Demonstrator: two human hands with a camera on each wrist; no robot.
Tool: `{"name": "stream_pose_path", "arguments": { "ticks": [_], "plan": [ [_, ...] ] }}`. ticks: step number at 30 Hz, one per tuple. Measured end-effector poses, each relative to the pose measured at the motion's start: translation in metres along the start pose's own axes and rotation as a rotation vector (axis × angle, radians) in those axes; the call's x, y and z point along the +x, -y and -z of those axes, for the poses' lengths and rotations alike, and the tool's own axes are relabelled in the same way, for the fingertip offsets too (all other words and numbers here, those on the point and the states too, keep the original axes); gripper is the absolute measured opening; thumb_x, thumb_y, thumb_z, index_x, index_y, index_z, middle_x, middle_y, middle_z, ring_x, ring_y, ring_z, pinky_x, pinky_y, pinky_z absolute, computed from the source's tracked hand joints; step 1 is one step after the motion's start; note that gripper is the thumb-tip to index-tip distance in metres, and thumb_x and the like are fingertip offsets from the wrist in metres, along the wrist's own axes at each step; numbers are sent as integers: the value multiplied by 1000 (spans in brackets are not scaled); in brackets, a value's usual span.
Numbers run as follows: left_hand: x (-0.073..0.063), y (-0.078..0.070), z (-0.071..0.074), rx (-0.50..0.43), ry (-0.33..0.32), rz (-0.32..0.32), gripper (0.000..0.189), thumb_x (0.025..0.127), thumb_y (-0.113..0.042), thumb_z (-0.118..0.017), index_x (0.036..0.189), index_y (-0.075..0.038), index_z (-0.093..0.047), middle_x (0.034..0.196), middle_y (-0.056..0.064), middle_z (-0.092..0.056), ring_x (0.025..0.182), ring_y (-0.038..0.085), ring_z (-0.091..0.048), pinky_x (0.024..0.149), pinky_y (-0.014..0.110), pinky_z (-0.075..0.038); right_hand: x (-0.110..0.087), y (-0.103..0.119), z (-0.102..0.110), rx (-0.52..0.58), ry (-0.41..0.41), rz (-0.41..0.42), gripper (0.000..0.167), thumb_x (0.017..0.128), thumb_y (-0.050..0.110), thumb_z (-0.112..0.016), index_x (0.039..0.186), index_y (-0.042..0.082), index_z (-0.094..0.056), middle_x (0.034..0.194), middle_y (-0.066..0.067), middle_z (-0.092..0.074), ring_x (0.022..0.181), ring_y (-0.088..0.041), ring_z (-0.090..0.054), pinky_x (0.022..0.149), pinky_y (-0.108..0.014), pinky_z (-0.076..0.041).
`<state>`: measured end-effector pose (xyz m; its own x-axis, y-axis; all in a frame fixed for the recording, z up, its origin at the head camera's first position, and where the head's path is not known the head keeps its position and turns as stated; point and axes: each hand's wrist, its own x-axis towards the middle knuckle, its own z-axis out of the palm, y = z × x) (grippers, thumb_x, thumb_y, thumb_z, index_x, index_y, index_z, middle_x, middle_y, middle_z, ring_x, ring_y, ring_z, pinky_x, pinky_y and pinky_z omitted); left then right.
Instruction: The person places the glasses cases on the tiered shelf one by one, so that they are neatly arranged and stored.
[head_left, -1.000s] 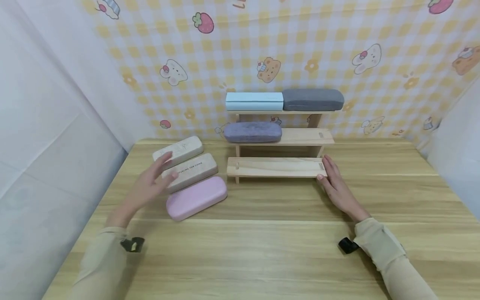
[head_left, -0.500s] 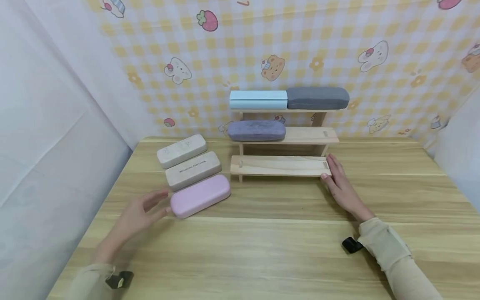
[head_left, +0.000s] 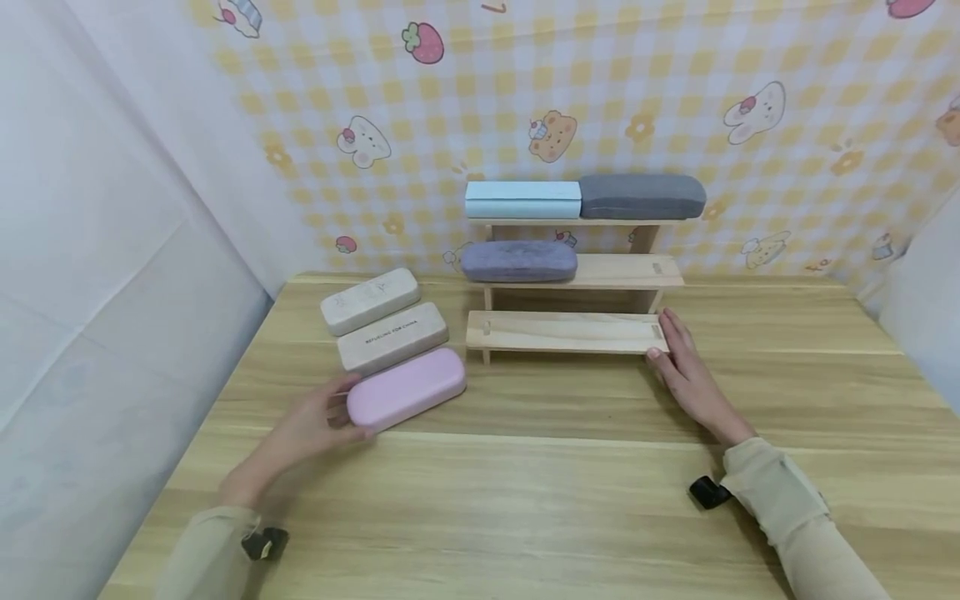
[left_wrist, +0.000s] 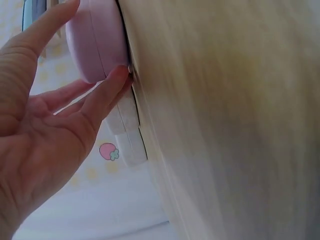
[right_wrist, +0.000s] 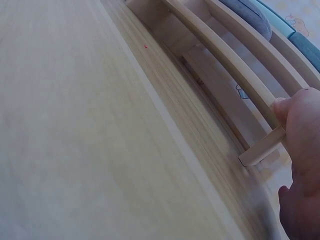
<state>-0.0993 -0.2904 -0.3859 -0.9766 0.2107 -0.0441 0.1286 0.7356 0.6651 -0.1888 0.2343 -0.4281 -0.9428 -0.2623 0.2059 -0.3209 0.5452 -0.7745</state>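
Observation:
At the table's left lies a pink glasses case (head_left: pixel 408 386), the nearest in a slanted row of three. My left hand (head_left: pixel 303 429) pinches its left end, thumb on the near side and fingers on the far side. In the left wrist view, the thumb and fingertips touch the pink case (left_wrist: pixel 95 40) close over the tabletop. My right hand (head_left: pixel 696 375) grips the right end of the bottom board on a three-tier wooden rack (head_left: pixel 562 333), its thumb at the front edge. The right wrist view has the right hand (right_wrist: pixel 306 145) over the board's end, above a short leg.
Behind the pink case lie a beige lettered case (head_left: pixel 393 337) and a pale patterned case (head_left: pixel 370 302). On the rack's top tier sit a light blue case (head_left: pixel 522 200) and a grey case (head_left: pixel 642 197); a purple-blue case (head_left: pixel 519 261) sits on the middle tier.
My left hand came down from over the beige cases to the left, then moved right onto the pink case's end. My right hand stays on the rack.

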Motion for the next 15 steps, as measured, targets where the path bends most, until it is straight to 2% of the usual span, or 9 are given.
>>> {"name": "stream_pose_path", "arguments": {
  "ticks": [8, 15],
  "plan": [
    [1, -8, -6, 174, -56, -26, 91, 71, -30, -90, 141, 11, -47, 137, 35, -57, 120, 49, -61, 102, 59, -49, -1, 2, 0, 1, 4, -4, 68, 108, 22, -43, 159, -4, -7, 167, -29, -1, 153, -52, -1, 119, -73, -7],
    [4, -14, -7, 221, -71, -23, 84, 71, -31, -91, 135, 9, -54, 130, 31, -63, 117, 45, -63, 99, 58, -51, -1, 2, 0, -2, -4, -4, 68, 108, 21, -44, 159, -3, -7, 167, -29, -2, 153, -54, -2, 119, -73, -7]
  ]
}}
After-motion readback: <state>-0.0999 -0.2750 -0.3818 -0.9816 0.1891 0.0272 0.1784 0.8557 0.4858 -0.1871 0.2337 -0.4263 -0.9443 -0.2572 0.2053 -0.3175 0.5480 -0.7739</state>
